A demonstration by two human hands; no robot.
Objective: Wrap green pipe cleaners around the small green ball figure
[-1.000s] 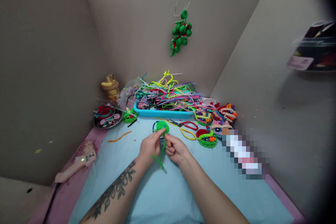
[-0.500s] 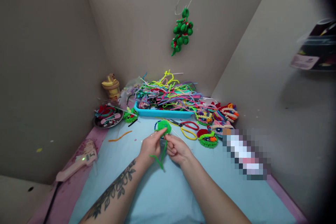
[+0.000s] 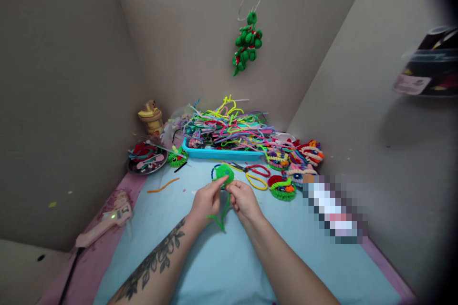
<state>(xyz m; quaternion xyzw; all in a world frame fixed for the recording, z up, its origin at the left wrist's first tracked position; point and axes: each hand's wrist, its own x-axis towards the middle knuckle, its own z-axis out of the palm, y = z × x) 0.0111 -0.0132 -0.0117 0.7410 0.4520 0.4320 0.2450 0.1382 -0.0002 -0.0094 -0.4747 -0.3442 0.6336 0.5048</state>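
Round green fuzzy pipe-cleaner piece [image 3: 224, 171], pinched just ahead of the left hand [image 3: 206, 202]; the right hand [image 3: 245, 200] pinches at its near edge, where a thin green fuzzy strand [image 3: 227, 206] hangs between both. Likely light, soft and wire-stiffened, best held by the rim; underside and exact fingertip contacts hidden

You have one green disc [image 3: 224, 173], one pair of scissors [image 3: 247, 170], one glue gun [image 3: 105, 225], one blue tray [image 3: 225, 154], one round dish [image 3: 152, 170], one loose orange strip [image 3: 163, 186], one short black strip [image 3: 181, 167], and uncountable coloured strands [image 3: 229, 128].
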